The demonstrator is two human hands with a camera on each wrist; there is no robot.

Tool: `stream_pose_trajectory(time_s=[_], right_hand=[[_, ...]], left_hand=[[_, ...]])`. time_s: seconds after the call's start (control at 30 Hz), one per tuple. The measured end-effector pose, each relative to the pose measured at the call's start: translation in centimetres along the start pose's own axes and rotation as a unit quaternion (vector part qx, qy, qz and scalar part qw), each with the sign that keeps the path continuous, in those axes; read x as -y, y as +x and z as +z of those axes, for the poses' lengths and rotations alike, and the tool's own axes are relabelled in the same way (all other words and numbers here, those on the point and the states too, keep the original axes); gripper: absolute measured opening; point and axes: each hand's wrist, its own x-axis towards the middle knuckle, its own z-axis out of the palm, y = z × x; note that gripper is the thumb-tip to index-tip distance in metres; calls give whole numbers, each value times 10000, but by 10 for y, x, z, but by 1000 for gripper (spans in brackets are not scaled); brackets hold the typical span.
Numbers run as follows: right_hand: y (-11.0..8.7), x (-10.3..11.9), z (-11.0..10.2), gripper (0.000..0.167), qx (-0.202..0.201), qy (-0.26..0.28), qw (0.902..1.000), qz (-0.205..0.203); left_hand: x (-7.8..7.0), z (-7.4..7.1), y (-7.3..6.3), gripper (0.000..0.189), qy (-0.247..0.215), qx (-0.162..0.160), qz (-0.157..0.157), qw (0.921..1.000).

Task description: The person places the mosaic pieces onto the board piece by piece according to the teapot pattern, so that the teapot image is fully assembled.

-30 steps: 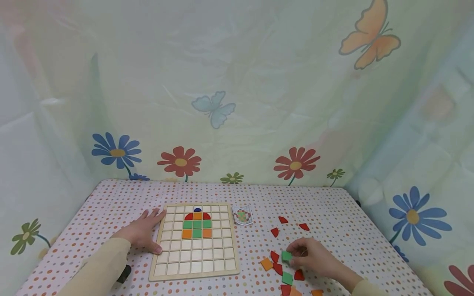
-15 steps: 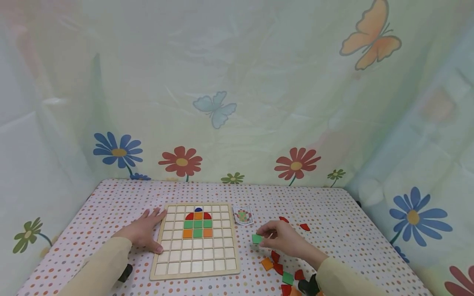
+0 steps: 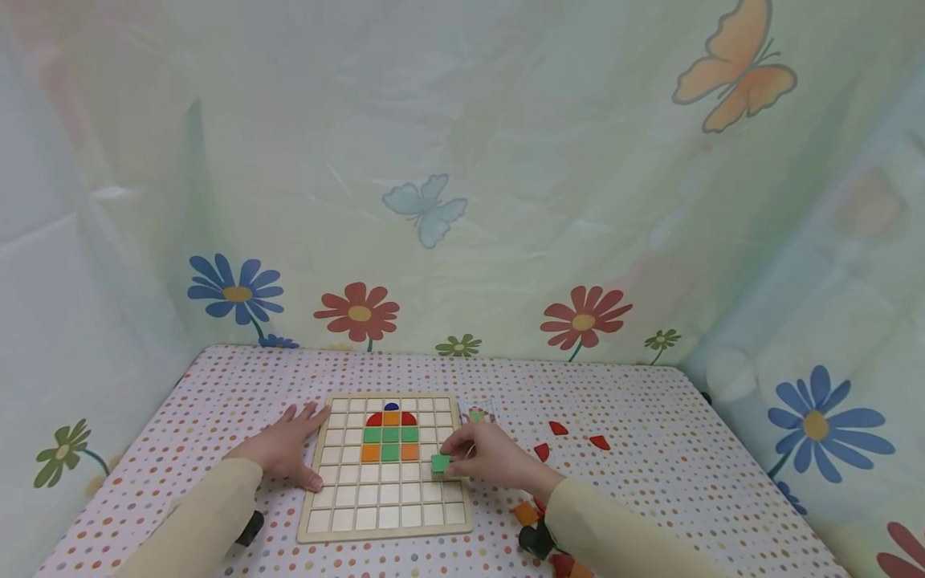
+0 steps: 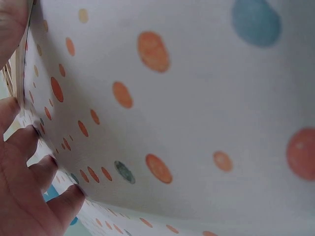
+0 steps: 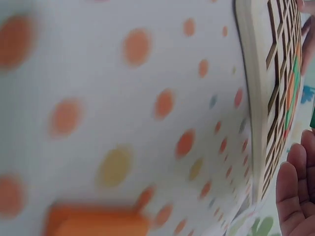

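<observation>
- Clock faces centred on the board, 12 at the far edge, 6 nearest the person.
- Pale wooden gridded square board (image 3: 383, 533) lies flat on the white dotted tablecloth (image 3: 621, 401).
- Thing in play: green flat square tile (image 3: 439, 464), at 3 o'clock, over the board's bare cells. Touching the board or just above it: can't tell from here.
- Right hand (image 3: 494, 459): fingertips closed in a pinch on that tile, gripping its 3 o'clock side; the opposite side sticks out free.
- Left hand (image 3: 285, 449): at 9 o'clock, fingers spread, thumb and fingertips against the board's rim, nothing gripped.
- Handling, my guess: tile light, stiff, probably painted wood; won't bend or crush. Smooth face may slip a bit; thinness leaves little to grab.
- Best hold: thumb and fingertip on one edge or two opposite edges, far side free, tile level with the cells. Light pressure should do.
- Board looks rigid, but likely to slide if nudged; hold by the rim, as the left hand does.
- Set pieces, toward 12: small dark-blue rounded piece (image 3: 391, 407) on top, red curved pieces (image 3: 409, 419), green and orange squares below.
- Loose: red quarter-round pieces (image 3: 557, 429) out past 2 o'clock, orange square tile (image 3: 526, 513) past 4, partly hidden picture card (image 3: 477, 413) just outside at 2.
</observation>
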Motion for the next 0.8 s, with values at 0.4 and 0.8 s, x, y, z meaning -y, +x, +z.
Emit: stream_pose_trajectory(time_s=[0.4,0.8], right_hand=[[24,20,24,18,165,-46,9998,-23],[33,35,37,19,196,-339,9992,-70]], left_hand=[[-4,-1,-4,124,52,-89,88,9999],[-1,0,-2,125,17,-132,99,9999]])
